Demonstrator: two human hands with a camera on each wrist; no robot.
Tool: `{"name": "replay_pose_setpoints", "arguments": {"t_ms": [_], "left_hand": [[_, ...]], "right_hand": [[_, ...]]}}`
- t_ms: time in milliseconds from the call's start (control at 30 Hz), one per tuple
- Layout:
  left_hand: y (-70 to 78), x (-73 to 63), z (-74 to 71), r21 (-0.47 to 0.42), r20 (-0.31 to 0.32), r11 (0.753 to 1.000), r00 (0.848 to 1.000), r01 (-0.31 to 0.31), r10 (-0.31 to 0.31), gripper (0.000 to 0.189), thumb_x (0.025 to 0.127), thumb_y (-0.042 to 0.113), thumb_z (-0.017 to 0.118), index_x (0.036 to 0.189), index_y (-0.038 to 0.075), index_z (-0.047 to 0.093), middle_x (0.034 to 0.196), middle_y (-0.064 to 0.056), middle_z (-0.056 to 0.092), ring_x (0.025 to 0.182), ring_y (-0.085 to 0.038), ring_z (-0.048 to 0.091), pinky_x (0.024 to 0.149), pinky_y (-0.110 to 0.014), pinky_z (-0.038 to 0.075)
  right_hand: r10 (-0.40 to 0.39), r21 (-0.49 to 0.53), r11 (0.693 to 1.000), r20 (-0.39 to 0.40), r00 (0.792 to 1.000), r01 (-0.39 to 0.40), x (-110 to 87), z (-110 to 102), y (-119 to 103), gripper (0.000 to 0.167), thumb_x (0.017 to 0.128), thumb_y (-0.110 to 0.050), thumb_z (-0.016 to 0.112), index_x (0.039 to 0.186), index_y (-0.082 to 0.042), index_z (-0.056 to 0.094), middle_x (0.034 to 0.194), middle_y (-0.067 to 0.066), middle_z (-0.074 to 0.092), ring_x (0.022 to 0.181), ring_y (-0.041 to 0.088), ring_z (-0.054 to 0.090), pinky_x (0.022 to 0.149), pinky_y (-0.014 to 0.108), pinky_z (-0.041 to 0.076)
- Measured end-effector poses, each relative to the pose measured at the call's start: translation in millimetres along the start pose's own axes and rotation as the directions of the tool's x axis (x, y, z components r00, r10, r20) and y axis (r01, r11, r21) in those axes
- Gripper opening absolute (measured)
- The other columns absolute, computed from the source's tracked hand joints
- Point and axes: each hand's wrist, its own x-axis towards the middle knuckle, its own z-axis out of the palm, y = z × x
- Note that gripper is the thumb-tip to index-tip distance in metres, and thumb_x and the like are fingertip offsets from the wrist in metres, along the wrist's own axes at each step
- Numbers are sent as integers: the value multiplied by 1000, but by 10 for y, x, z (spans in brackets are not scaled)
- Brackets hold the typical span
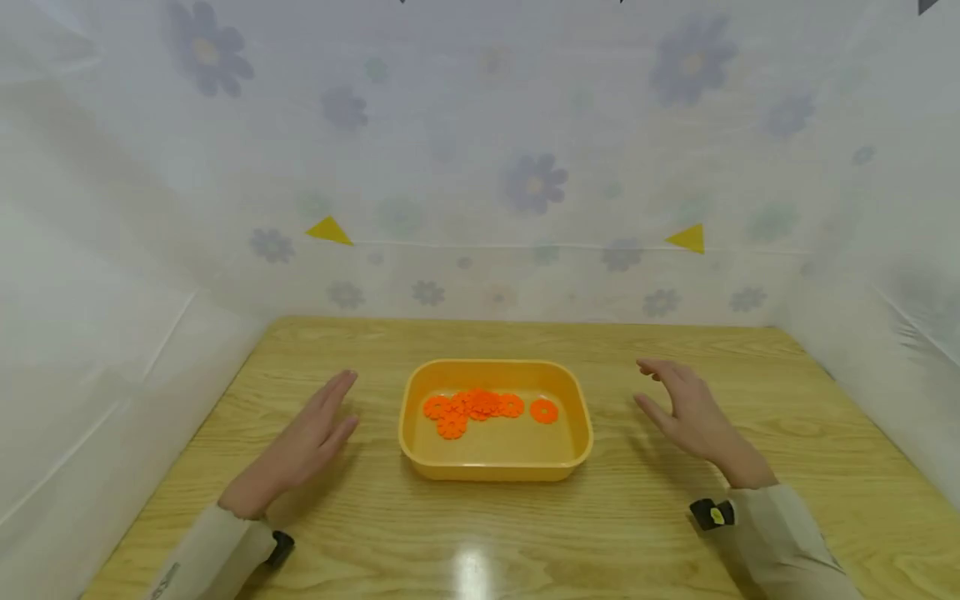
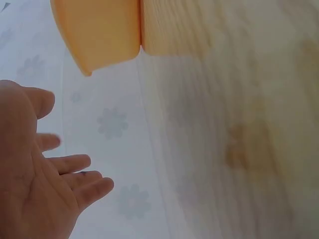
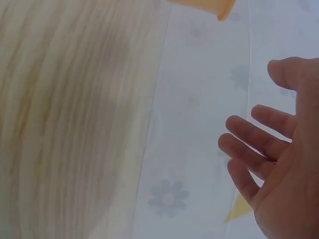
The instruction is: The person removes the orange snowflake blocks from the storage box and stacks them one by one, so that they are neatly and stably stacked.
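A shallow yellow-orange plastic tray [image 1: 495,471] sits on the wooden table between the two hands. Inside it lie several flat orange flower-shaped discs [image 1: 452,426], most heaped left of the middle, with one disc [image 1: 543,411] apart on the right. To the left of the tray, the left hand [image 1: 303,442] is held with straight fingers and thumb spread, touching nothing. The right hand [image 1: 690,417] is to the right of the tray, fingers loosely bent and holding nothing. Each wrist view shows its palm bare, and the tray's side [image 2: 99,30] appears at the top of the left wrist view.
The wood-grain table [image 1: 480,525] runs back to a white flower-printed curtain [image 1: 450,150], which also hangs at both sides. Two yellow triangles [image 1: 330,231] mark the back curtain. Dark bands [image 1: 711,514] are worn at the sleeve cuffs.
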Motion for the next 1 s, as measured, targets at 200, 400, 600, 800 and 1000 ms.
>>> {"name": "replay_pose_setpoints", "arguments": {"t_ms": [200,400,600,800,1000], "left_hand": [[27,37,34,-50,5,999,1000,2,-1,61,104,19,43,153,-2,13,152,-27,27,137,-45,28,106,-61,27],[72,83,79,-73,8,997,1000,-24,25,62,103,20,46,152,-2,16,148,-24,35,135,-42,34,104,-60,31],[124,127,127,-143,-47,987,997,-69,63,60,100,13,50,151,-1,22,145,-20,40,131,-39,37,102,-60,32],[172,183,166,-195,-74,975,993,-108,95,58,101,14,49,151,0,24,144,-20,42,126,-36,40,99,-58,36],[228,159,204,-260,-37,962,997,-82,75,56,102,13,48,151,1,24,145,-19,40,127,-34,41,97,-56,39]], "right_hand": [[16,86,996,26,1000,-18,81,41,-55,39,92,-4,63,129,1,53,108,15,63,89,21,59,69,37,51],[17,203,979,54,998,-28,206,37,-162,30,94,-5,60,124,-1,57,95,5,63,76,7,58,63,24,49],[-8,247,969,59,998,-7,312,59,-210,25,93,-2,61,118,-1,59,85,-1,59,62,0,48,55,22,43],[-33,285,958,48,998,18,406,117,-225,25,90,1,63,114,-6,62,76,-8,54,55,0,39,50,20,38],[-81,316,948,115,990,41,465,237,-294,22,90,-3,65,112,-7,61,68,-11,50,52,-1,38,48,20,39]]}}
